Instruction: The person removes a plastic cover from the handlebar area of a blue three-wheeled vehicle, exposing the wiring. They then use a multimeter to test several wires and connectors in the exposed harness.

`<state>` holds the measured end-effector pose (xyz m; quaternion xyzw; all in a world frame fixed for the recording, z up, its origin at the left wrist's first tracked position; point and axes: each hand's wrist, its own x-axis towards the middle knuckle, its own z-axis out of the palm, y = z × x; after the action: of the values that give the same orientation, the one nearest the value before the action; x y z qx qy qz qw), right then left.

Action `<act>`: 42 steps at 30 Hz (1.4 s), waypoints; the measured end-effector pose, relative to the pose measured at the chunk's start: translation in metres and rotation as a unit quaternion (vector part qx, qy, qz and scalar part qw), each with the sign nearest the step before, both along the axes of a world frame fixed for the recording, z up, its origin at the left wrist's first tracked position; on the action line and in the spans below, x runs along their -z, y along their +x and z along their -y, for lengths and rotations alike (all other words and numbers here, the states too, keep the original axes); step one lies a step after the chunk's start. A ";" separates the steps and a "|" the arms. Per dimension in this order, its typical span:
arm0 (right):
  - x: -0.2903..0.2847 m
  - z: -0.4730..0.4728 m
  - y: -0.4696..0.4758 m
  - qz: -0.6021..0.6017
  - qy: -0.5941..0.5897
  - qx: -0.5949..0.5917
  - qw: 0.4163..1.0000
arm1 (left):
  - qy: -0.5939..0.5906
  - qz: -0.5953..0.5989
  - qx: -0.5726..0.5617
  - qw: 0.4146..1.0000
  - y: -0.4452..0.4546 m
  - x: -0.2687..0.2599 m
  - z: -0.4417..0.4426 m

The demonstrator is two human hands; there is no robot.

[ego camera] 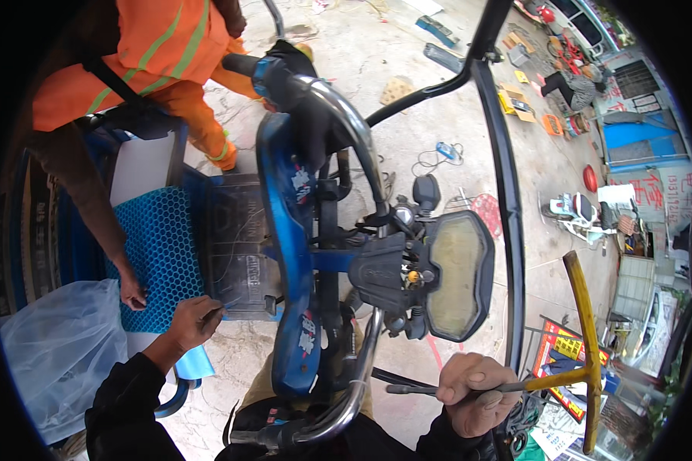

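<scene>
My left hand (193,325) is raised beside the blue honeycomb seat pad (155,253), fingers curled; whether it pinches anything is unclear. My right hand (477,392) grips the dark shaft of a T-handled tool with a yellow handle (591,369), right of the handlebar. Between my arms stands an electric tricycle: its chrome handlebar (352,115), blue front panel (291,259) and headlight unit (460,276) lie before me. A co-worker in an orange reflective vest (167,46) leans in from the upper left, one hand (132,291) on the seat pad.
A clear plastic bag (63,357) lies at the left. Black frame bars (504,201) cross right of the headlight. On the concrete are a blue device with a cable (446,150), an open cardboard box (516,104) and a parked scooter (574,210). A seated person (574,89) is farther off.
</scene>
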<state>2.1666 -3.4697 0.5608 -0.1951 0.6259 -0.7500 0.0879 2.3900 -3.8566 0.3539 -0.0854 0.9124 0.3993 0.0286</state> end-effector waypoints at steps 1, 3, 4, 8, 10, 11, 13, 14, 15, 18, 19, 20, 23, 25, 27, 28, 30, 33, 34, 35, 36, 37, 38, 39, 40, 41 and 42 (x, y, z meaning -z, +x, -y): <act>-0.009 -0.002 -0.008 -0.057 0.043 -0.031 0.997 | -0.012 -0.055 0.032 0.998 -0.028 -0.016 -0.008; -0.031 -0.003 -0.016 -0.080 0.166 -0.019 0.983 | -0.027 -0.150 0.074 0.986 -0.075 -0.045 -0.022; -0.036 -0.002 -0.024 -0.102 0.178 -0.009 0.979 | -0.028 -0.191 0.086 0.977 -0.096 -0.057 -0.030; -0.044 0.004 -0.050 -0.118 0.192 0.069 0.972 | -0.014 -0.274 0.111 0.955 -0.167 -0.096 -0.049; -0.039 0.006 -0.057 -0.155 0.219 0.054 0.962 | -0.002 -0.296 0.127 0.947 -0.193 -0.113 -0.055; -0.034 0.008 -0.060 -0.175 0.236 0.040 0.955 | -0.001 -0.295 0.135 0.946 -0.204 -0.121 -0.057; -0.022 0.011 -0.064 -0.248 0.263 0.033 0.932 | 0.007 -0.304 0.150 0.941 -0.224 -0.134 -0.059; -0.016 0.013 -0.067 -0.246 0.245 0.045 0.937 | 0.010 -0.303 0.156 0.940 -0.231 -0.140 -0.060; -0.009 0.015 -0.070 -0.243 0.228 0.056 0.941 | 0.028 -0.295 0.134 0.946 -0.238 -0.144 -0.062; 0.014 0.025 -0.094 -0.262 0.250 0.037 0.931 | 0.085 -0.258 0.073 0.960 -0.255 -0.154 -0.066; 0.023 0.030 -0.102 -0.281 0.260 0.023 0.924 | 0.089 -0.276 0.070 0.954 -0.258 -0.156 -0.067; 0.031 0.034 -0.103 -0.261 0.276 0.014 0.925 | 0.097 -0.290 0.065 0.950 -0.262 -0.158 -0.069; 0.050 0.044 -0.103 -0.228 0.275 0.013 0.934 | 0.118 -0.324 0.063 0.936 -0.265 -0.166 -0.072; 0.055 0.044 -0.101 -0.239 0.290 0.013 0.927 | 0.126 -0.341 0.067 0.929 -0.264 -0.172 -0.074; 0.059 0.043 -0.101 -0.239 0.297 0.012 0.925 | 0.130 -0.350 0.073 0.925 -0.263 -0.179 -0.075; 0.060 0.042 -0.101 -0.242 0.307 0.010 0.920 | 0.126 -0.349 0.081 0.925 -0.262 -0.183 -0.074; 0.063 0.041 -0.102 -0.243 0.332 0.001 0.912 | 0.097 -0.397 0.099 0.907 -0.263 -0.191 -0.074; 0.068 0.045 -0.104 -0.282 0.316 -0.037 0.905 | 0.027 -0.467 0.129 0.874 -0.266 -0.203 -0.077; 0.069 0.048 -0.102 -0.305 0.298 -0.051 0.903 | -0.013 -0.522 0.138 0.841 -0.270 -0.206 -0.080; 0.069 0.051 -0.102 -0.322 0.345 -0.095 0.876 | -0.062 -0.532 0.150 0.831 -0.270 -0.209 -0.080; 0.068 0.054 -0.100 -0.368 0.361 -0.132 0.846 | -0.099 -0.563 0.192 0.798 -0.271 -0.212 -0.081; 0.066 0.056 -0.097 -0.371 0.393 -0.159 0.826 | -0.144 -0.550 0.237 0.788 -0.269 -0.215 -0.081; 0.065 0.058 -0.091 -0.386 0.369 -0.141 0.834 | -0.192 -0.539 0.286 0.769 -0.269 -0.217 -0.079; 0.063 0.060 -0.089 -0.415 0.398 -0.142 0.805 | -0.206 -0.523 0.295 0.772 -0.267 -0.219 -0.078; 0.065 0.065 -0.085 -0.418 0.383 -0.091 0.819 | -0.224 -0.510 0.308 0.772 -0.265 -0.221 -0.074; 0.068 0.070 -0.081 -0.409 0.380 -0.054 0.828 | -0.241 -0.494 0.315 0.774 -0.263 -0.222 -0.072; 0.068 0.071 -0.078 -0.403 0.357 -0.012 0.843 | -0.226 -0.490 0.330 0.775 -0.262 -0.224 -0.069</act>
<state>2.0882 -3.5404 0.4924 -0.4428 0.8282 -0.3287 -0.0998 2.1283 -3.7875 0.5781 0.4239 0.8393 0.1361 -0.3121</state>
